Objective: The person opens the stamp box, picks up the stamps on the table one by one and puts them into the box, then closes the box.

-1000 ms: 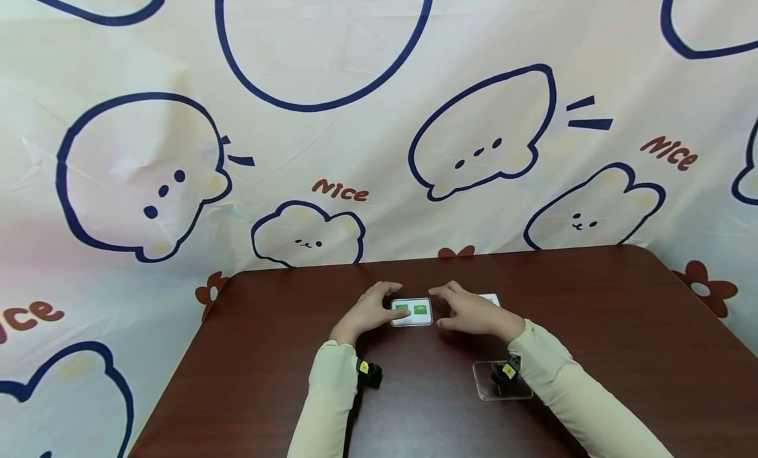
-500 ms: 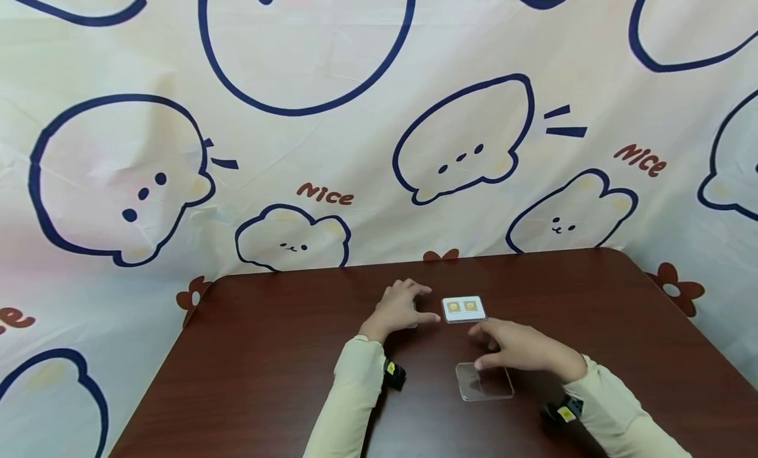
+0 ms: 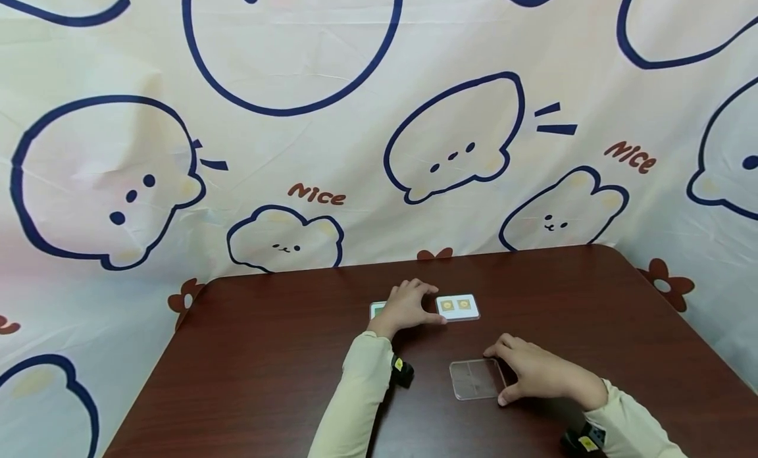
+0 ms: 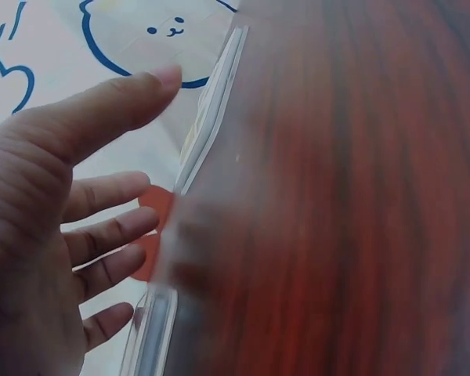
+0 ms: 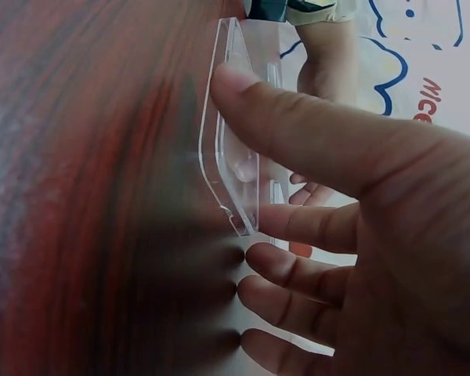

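My left hand (image 3: 408, 306) hovers over the table with thumb and fingers spread and nothing between them. To its right lies a flat white case (image 3: 458, 306) with two yellow squares on its face, thumb tip close to the near edge. A second white case (image 3: 376, 309) with green on it is mostly hidden behind that hand. My right hand (image 3: 541, 372) is at the right side of a shallow clear plastic case (image 3: 474, 380) lying flat. Its thumb is by the near corner and its fingers by the far one; firm contact cannot be seen.
A dark brown wooden table (image 3: 284, 353) carries all the cases. Behind it hangs a white cloth (image 3: 367, 234) with blue cartoon outlines and red lettering. A small black camera (image 3: 404, 371) is strapped to each wrist.
My right hand has come back from the white cases to the clear case. My left hand has moved right, from the green-marked case toward the yellow-marked one. The view has shifted slightly.
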`<control>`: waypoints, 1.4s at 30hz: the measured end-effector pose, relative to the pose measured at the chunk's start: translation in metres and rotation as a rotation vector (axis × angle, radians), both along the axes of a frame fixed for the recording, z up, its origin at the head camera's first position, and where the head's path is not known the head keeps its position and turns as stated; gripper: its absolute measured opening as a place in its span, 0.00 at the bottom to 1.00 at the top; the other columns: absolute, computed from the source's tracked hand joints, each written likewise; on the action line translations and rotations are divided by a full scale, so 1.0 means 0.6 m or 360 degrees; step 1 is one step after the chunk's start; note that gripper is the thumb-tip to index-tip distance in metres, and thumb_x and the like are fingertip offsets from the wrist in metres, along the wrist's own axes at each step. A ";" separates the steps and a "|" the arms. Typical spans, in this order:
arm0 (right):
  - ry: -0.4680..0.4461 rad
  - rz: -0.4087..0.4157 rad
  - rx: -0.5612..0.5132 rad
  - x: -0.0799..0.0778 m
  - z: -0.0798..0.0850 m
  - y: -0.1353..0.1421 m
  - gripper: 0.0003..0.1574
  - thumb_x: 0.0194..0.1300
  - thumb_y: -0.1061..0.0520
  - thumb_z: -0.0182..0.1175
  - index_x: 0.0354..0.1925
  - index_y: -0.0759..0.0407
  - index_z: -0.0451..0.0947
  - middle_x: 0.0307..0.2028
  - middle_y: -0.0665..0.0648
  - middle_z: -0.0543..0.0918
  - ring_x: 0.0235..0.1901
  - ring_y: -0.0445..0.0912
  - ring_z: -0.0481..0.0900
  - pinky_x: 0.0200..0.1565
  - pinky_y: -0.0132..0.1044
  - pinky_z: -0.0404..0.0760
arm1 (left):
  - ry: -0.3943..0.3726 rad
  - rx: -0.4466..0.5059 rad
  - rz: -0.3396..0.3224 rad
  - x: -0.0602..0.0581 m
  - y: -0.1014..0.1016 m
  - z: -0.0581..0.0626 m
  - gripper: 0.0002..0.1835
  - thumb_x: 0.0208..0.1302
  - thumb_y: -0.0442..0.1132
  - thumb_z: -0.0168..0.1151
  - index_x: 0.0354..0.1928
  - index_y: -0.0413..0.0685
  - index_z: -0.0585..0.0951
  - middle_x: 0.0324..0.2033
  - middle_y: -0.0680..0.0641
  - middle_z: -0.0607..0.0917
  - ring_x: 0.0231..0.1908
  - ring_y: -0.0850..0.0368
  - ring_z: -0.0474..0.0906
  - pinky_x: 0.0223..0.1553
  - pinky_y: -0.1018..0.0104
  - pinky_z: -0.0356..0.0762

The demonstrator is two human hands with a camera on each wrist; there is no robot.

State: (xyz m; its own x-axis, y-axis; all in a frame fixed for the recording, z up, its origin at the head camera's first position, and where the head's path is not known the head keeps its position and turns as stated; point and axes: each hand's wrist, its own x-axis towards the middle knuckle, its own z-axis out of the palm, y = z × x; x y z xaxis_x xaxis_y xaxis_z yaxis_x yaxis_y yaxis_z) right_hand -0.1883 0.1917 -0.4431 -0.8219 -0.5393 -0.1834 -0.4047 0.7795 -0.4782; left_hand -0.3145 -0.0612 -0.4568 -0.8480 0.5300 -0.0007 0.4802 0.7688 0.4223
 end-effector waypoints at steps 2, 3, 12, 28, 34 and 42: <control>0.0042 0.0001 0.0021 0.001 -0.002 0.000 0.43 0.48 0.35 0.72 0.56 0.55 0.74 0.45 0.48 0.71 0.41 0.41 0.70 0.41 0.39 0.72 | -0.0017 0.0005 -0.0002 -0.001 0.001 -0.001 0.38 0.51 0.65 0.68 0.64 0.59 0.74 0.60 0.52 0.75 0.60 0.53 0.67 0.63 0.52 0.61; 0.0058 -0.0001 0.0031 0.001 -0.003 -0.001 0.41 0.49 0.36 0.72 0.56 0.54 0.74 0.45 0.48 0.72 0.41 0.41 0.70 0.41 0.39 0.72 | -0.0028 0.0004 -0.0001 -0.001 0.001 -0.002 0.38 0.52 0.64 0.68 0.64 0.59 0.74 0.60 0.52 0.75 0.61 0.52 0.67 0.63 0.51 0.61; 0.0214 0.0001 0.0091 0.002 -0.008 -0.001 0.34 0.53 0.40 0.70 0.54 0.53 0.75 0.45 0.46 0.74 0.38 0.36 0.70 0.39 0.40 0.70 | -0.0049 -0.0018 0.0024 -0.004 0.003 -0.005 0.38 0.52 0.65 0.67 0.64 0.59 0.74 0.62 0.50 0.73 0.62 0.50 0.67 0.64 0.49 0.60; 0.0225 -0.0120 -0.0225 -0.052 -0.017 0.020 0.33 0.57 0.55 0.67 0.58 0.63 0.68 0.38 0.50 0.69 0.34 0.37 0.67 0.34 0.29 0.67 | -0.0039 -0.0021 0.0026 -0.006 0.002 -0.005 0.35 0.54 0.63 0.68 0.63 0.60 0.75 0.62 0.52 0.71 0.61 0.52 0.66 0.63 0.51 0.60; 0.0285 -0.0257 -0.0161 -0.098 -0.024 0.018 0.38 0.58 0.55 0.67 0.61 0.66 0.65 0.44 0.57 0.72 0.45 0.49 0.67 0.45 0.41 0.72 | -0.0049 -0.0056 0.0021 -0.005 0.004 -0.005 0.34 0.55 0.62 0.67 0.63 0.60 0.75 0.63 0.51 0.70 0.61 0.52 0.66 0.63 0.51 0.60; 0.0231 -0.0286 -0.0175 -0.147 -0.038 0.005 0.39 0.59 0.56 0.65 0.65 0.65 0.61 0.50 0.62 0.72 0.48 0.51 0.66 0.50 0.47 0.71 | -0.0099 -0.0075 0.0012 -0.005 0.004 -0.012 0.36 0.53 0.63 0.69 0.64 0.62 0.73 0.63 0.52 0.70 0.62 0.53 0.65 0.64 0.53 0.59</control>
